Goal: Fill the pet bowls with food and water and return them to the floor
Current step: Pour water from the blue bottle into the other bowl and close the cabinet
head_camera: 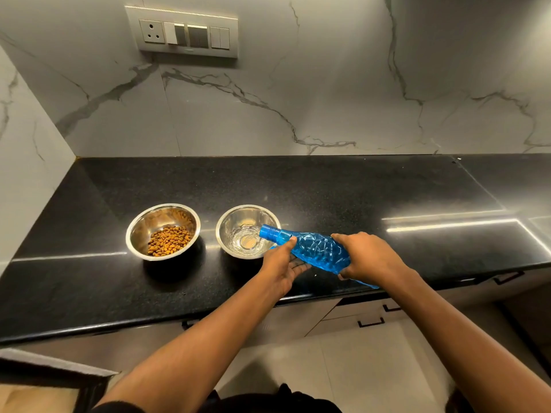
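Two steel bowls stand side by side on the black counter (89,293). The left bowl (140,226) holds brown kibble (169,240). Water lies in the bottom of the right bowl (231,223). A blue plastic bottle (313,248) is tipped almost flat, its open neck over the right bowl's rim. My right hand (368,257) grips the bottle's body from above. My left hand (281,263) supports the bottle from below near its neck, thumb on top.
A marble wall with a switch and socket panel (182,32) rises behind the counter. The left wall closes off the corner. Below the counter's front edge are cabinet drawers with dark handles (371,323) and a light tiled floor (343,368).
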The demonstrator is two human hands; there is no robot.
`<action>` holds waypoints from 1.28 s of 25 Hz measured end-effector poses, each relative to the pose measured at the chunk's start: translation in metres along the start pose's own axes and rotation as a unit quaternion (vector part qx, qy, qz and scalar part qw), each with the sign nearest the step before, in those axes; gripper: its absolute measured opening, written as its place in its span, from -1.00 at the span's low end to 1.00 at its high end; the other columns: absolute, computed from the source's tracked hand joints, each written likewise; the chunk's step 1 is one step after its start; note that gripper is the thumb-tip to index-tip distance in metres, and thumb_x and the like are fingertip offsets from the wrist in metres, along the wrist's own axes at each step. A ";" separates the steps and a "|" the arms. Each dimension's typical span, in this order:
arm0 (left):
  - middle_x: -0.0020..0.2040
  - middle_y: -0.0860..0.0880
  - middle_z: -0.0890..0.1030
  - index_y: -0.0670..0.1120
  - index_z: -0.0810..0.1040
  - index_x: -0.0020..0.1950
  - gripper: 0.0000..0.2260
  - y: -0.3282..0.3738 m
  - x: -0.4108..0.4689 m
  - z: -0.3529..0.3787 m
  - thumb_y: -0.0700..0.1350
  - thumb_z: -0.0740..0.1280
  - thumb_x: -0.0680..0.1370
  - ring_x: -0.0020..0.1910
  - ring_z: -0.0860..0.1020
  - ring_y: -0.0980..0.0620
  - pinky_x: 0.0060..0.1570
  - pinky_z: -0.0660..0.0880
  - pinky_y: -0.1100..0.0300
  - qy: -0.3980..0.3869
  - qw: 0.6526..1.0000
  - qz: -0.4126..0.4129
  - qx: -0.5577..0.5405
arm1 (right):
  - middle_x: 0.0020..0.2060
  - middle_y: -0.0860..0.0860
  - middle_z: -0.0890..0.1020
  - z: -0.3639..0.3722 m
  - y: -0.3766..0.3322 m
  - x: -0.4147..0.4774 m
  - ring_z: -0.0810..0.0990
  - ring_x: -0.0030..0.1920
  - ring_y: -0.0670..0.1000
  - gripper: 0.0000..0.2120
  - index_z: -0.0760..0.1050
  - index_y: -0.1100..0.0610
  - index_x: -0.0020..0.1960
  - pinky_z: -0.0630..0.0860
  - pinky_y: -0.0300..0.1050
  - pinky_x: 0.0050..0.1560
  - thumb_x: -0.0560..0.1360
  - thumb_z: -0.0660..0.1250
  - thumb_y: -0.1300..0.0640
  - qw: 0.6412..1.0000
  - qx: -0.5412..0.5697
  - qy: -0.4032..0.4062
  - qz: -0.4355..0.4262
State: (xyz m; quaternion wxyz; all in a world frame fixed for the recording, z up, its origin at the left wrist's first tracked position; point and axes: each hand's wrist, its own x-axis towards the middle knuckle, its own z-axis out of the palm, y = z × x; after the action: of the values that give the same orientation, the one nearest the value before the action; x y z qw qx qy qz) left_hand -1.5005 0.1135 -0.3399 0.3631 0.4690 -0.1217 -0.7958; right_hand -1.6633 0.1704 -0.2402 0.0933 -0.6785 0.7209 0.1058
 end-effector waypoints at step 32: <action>0.17 -0.29 0.64 -0.09 0.50 0.12 -0.96 -0.001 -0.008 0.000 -0.15 0.33 0.70 0.12 0.66 -0.26 0.09 0.65 -0.17 -0.012 1.000 -0.011 -0.007 | 0.27 -0.03 0.73 0.003 0.007 0.000 0.72 0.23 0.05 -0.26 0.47 -0.05 0.52 0.69 0.06 0.24 0.40 0.64 -0.02 1.000 -0.010 -0.002 -0.010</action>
State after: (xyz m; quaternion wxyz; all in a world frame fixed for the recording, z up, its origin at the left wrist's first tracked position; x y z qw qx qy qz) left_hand -1.4991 0.1200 -0.3351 0.3562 0.4580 -0.1152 -0.8063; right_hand -1.6703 0.1714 -0.2435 0.0889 -0.6861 0.7131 0.1130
